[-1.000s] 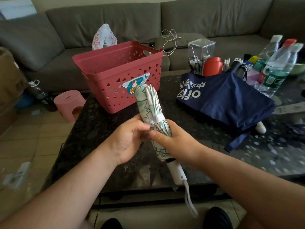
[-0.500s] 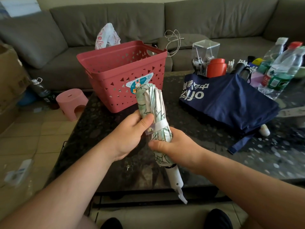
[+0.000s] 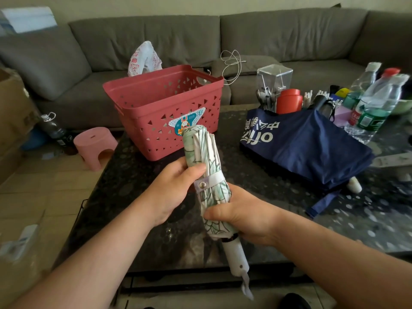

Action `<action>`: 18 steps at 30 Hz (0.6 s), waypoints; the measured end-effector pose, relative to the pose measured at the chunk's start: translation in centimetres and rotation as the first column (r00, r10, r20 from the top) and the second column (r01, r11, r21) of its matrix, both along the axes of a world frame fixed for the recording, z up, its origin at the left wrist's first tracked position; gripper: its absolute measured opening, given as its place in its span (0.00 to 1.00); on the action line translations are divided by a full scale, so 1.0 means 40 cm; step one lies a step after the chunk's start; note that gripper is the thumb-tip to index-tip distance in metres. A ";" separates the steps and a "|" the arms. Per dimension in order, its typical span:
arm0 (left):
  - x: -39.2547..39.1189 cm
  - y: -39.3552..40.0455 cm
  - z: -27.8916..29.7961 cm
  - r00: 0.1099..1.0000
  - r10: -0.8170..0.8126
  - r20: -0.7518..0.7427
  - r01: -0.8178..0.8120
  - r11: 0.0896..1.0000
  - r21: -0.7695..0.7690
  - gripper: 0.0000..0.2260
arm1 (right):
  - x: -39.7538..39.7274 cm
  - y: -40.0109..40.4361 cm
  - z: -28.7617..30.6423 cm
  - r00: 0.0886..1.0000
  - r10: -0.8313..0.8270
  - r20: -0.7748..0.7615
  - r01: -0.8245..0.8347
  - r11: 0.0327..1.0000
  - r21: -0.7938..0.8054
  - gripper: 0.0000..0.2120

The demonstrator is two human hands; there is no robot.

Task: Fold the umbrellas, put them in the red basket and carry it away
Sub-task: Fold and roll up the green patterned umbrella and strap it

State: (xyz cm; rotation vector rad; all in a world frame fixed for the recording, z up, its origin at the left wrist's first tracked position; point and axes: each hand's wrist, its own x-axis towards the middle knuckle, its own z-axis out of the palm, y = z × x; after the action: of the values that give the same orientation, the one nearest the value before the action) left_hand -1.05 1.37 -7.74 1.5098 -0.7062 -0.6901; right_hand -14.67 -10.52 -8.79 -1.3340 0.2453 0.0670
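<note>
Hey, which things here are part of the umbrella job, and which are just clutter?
Job:
green-patterned umbrella, held by left hand and right hand
navy umbrella
red basket

Clutter:
water bottles
red canister
pink stool

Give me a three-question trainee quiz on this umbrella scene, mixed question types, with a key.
1. True or false: the green-patterned umbrella has its strap snapped shut around it.
2. Which hand grips the umbrella nearer its white handle? A) left hand B) right hand
3. Fill in: the navy umbrella lies unrolled on the ____, to the right of the red basket.

Key: 1 true; 2 B; 3 table.
</note>
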 end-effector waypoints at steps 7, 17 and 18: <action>-0.003 -0.002 0.001 0.987 -0.024 -0.158 0.018 0.999 -0.037 0.19 | -0.013 -0.030 0.017 0.977 0.213 -0.026 -0.188 0.910 0.368 0.22; -0.006 0.007 0.012 0.980 -0.092 -0.178 0.089 0.996 -0.028 0.14 | -0.006 0.001 0.013 0.995 0.012 -0.101 -0.005 0.998 0.069 0.15; -0.005 0.007 0.012 0.978 -0.099 -0.181 0.093 0.995 -0.041 0.14 | -0.003 0.004 0.013 0.995 -0.001 -0.099 0.002 1.000 0.010 0.13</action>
State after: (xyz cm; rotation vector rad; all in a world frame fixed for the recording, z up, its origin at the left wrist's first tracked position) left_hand -1.23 1.66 -7.25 1.3691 -0.6498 -0.8749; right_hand -14.77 -10.37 -8.29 -1.3222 0.3292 0.1334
